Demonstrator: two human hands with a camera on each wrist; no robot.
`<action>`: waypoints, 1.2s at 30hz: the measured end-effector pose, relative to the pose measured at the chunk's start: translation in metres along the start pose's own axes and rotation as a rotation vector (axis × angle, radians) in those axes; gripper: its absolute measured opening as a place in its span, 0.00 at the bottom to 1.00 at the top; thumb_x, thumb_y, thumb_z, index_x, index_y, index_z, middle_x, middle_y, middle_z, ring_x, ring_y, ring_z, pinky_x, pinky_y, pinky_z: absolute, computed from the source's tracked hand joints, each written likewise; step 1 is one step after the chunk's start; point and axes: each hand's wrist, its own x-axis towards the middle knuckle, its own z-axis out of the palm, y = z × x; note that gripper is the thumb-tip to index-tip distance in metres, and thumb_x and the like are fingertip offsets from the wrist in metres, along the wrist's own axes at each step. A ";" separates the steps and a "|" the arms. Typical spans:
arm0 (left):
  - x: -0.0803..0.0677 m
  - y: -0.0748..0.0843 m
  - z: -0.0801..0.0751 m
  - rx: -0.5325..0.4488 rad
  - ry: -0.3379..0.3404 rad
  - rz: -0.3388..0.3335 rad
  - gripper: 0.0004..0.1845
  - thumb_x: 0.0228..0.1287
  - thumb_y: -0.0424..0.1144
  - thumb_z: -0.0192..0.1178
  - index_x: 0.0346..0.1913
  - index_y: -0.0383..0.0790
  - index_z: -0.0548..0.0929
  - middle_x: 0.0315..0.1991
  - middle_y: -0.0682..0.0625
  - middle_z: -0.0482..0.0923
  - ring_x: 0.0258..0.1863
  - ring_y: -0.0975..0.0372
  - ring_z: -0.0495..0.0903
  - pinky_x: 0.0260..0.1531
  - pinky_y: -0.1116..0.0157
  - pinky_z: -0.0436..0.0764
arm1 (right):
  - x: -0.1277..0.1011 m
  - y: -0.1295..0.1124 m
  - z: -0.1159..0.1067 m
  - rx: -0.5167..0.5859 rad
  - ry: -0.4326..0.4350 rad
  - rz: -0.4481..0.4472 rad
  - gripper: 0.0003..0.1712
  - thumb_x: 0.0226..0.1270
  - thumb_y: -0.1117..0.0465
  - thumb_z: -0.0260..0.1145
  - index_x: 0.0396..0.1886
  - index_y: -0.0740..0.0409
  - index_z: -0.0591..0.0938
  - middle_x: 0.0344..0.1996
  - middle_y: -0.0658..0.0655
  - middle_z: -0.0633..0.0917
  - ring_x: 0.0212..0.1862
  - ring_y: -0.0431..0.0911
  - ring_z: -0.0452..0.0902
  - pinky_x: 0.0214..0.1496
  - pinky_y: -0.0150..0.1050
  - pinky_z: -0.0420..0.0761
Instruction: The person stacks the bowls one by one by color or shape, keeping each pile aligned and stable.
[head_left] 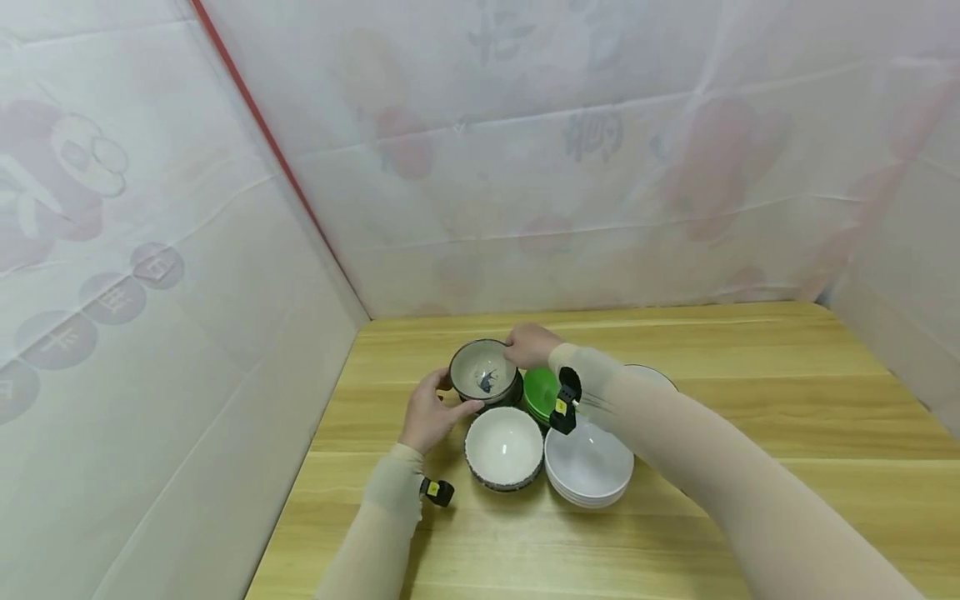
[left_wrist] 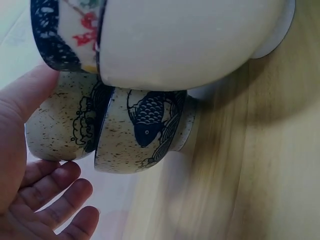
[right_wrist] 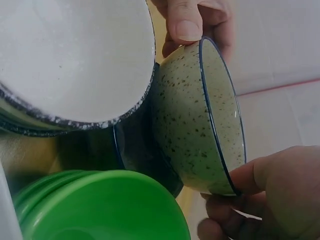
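Both hands hold one speckled bowl with a blue fish drawing at the far left of a group of bowls on the wooden table. The left hand takes the bowl at its near left side; in the right wrist view its thumb is bent over the rim. In the left wrist view the palm is beside the bowl wall and the fingers lie loosely curved under it. The right hand grips the far right side of the rim, with fingers curled at the edge. The bowl sits on top of another speckled fish bowl, so the two make a small stack, and the upper one looks a little tilted.

Just in front of this stack stands a white bowl with a dark patterned outside. To its right is a stack of plain white bowls. Behind these, under the right wrist, lies a stack of green bowls, just beside the speckled stack. White printed cloth hangs around the table.
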 end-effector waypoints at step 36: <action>-0.010 -0.008 0.008 -0.040 -0.121 0.010 0.40 0.51 0.52 0.72 0.64 0.35 0.73 0.54 0.41 0.75 0.45 0.51 0.80 0.42 0.58 0.82 | -0.002 0.007 0.017 -0.011 -0.019 0.044 0.17 0.62 0.68 0.55 0.13 0.53 0.70 0.15 0.49 0.70 0.18 0.42 0.64 0.21 0.33 0.66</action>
